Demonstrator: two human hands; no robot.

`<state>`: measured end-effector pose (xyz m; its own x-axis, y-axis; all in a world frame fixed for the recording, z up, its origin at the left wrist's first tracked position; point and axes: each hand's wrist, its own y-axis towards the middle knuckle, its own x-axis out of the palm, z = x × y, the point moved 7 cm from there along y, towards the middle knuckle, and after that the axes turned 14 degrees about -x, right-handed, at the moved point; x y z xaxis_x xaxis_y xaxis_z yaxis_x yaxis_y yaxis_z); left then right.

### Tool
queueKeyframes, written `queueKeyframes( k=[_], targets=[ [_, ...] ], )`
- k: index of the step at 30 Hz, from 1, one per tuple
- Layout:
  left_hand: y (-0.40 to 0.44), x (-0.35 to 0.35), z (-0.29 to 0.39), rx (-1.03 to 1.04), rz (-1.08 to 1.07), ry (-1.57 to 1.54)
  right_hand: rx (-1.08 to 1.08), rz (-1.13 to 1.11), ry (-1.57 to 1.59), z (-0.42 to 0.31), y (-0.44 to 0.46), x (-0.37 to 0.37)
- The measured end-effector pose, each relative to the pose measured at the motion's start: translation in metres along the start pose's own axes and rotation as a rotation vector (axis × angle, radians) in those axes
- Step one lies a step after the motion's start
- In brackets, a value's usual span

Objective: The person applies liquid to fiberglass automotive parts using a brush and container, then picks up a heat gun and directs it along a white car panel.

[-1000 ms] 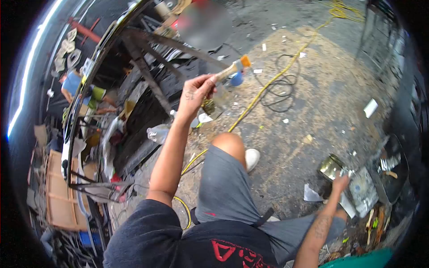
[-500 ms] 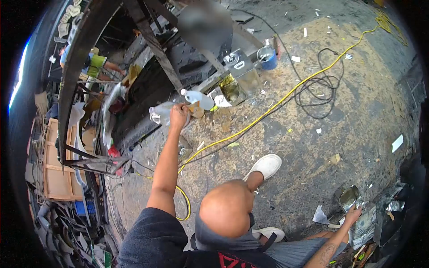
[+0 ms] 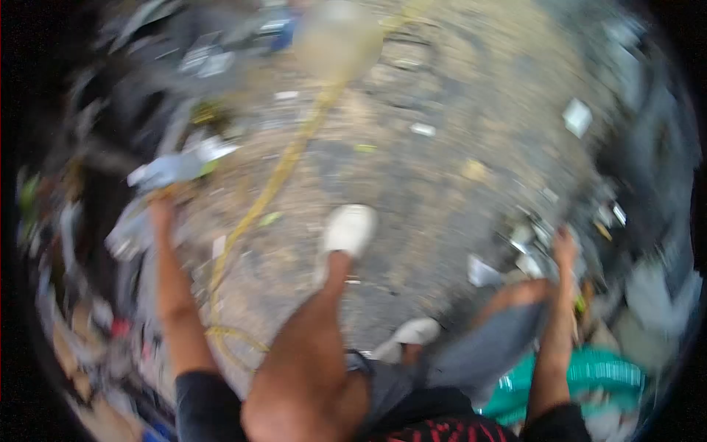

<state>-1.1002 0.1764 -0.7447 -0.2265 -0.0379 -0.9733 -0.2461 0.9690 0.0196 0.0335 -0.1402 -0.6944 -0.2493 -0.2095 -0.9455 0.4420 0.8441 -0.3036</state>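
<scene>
Clear plastic bottle (image 3: pixel 129 239): far left, lying on the floor (image 3: pixel 412 191). Left hand (image 3: pixel 162 205): arm outstretched, just beside the bottle; finger opening lost to blur, hold cannot be told. Orange-tan item (image 3: pixel 174 191): at that hand's fingers, outline smeared. Pale blue bottle (image 3: pixel 166 170): just beyond the hand. Yellow cable (image 3: pixel 283 166): running near to far. White shoe (image 3: pixel 350 227): mid-floor. White scrap (image 3: pixel 482 271): right of the shoes. Metal tin (image 3: pixel 524 234): on the floor, right. Right hand (image 3: pixel 564 244): just beside the tin; grip blurred, opening and hold cannot be told. Green object (image 3: pixel 596 376): near right.
</scene>
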Motion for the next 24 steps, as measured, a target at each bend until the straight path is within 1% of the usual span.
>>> queueKeyframes(
  k=[1,2,3,4,5,6,7,9,10,12,13,14,15,16,17,18,19,20,21,22,23,24],
  targets=[
    [0.009,0.025,-0.012,0.101,0.065,0.027,0.036,-0.002,-0.065,0.001,0.001,-0.005],
    [0.008,0.0,0.012,-0.093,-0.141,-0.331,0.025,0.067,-0.072,-0.003,-0.001,-0.015],
    [0.028,0.021,-0.005,-0.019,-0.185,-0.383,0.02,0.093,0.01,-0.017,-0.006,-0.026],
    [0.023,0.008,0.001,0.019,-0.165,-0.328,-0.054,0.142,0.051,-0.028,-0.004,-0.027],
    [0.027,0.017,-0.009,0.002,-0.164,-0.212,-0.069,0.17,0.081,-0.031,-0.002,-0.023],
    [0.021,0.005,-0.003,-0.052,-0.166,-0.163,-0.092,0.2,0.088,-0.035,-0.004,-0.021],
    [0.025,0.014,-0.005,-0.047,-0.165,-0.169,0.005,0.177,0.058,-0.032,-0.006,-0.016],
    [0.028,0.017,-0.029,-0.146,-0.051,-0.35,0.082,0.098,-0.013,-0.032,-0.011,-0.012],
    [0.025,0.005,-0.024,-0.139,-0.039,-0.268,0.075,0.087,-0.01,-0.032,-0.013,-0.007],
    [0.025,-0.005,-0.018,-0.145,-0.048,-0.253,0.138,0.075,-0.203,-0.024,-0.016,-0.009],
    [0.024,-0.008,-0.017,-0.14,-0.056,-0.24,0.123,0.069,-0.201,-0.013,-0.017,-0.005],
    [0.026,-0.009,-0.018,-0.195,-0.055,-0.247,0.13,0.027,-0.203,-0.002,-0.015,0.001],
    [0.029,-0.002,-0.022,-0.159,-0.048,-0.242,0.129,-0.018,-0.198,0.005,-0.013,0.008],
    [0.031,0.009,-0.024,-0.084,-0.079,-0.269,0.125,-0.092,-0.094,0.001,-0.011,0.007],
    [0.032,0.028,-0.035,-0.007,0.032,-0.198,0.111,-0.174,0.018,-0.006,-0.01,0.009],
    [0.024,0.017,-0.015,-0.092,-0.059,-0.227,0.026,-0.157,-0.091,0.016,-0.006,0.023],
    [0.012,0.01,0.0,-0.219,-0.126,-0.16,-0.012,-0.11,-0.106,0.037,-0.005,0.034],
    [0.009,0.024,-0.006,0.08,0.182,-0.029,0.016,-0.17,-0.024,0.052,-0.001,0.045],
    [-0.005,-0.011,0.037,-0.054,-0.153,0.159,0.168,-0.202,0.212,0.025,-0.01,0.031],
    [-0.015,-0.032,0.05,-0.197,-0.048,0.129,-0.102,-0.191,-0.053,0.084,0.008,0.068],
    [-0.016,-0.028,0.05,-0.22,-0.076,0.159,-0.238,0.141,-0.118,0.069,0.005,0.048],
    [-0.016,-0.028,0.046,-0.321,-0.025,-0.023,-0.068,-0.014,0.023,0.063,0.005,0.041]
  ],
)
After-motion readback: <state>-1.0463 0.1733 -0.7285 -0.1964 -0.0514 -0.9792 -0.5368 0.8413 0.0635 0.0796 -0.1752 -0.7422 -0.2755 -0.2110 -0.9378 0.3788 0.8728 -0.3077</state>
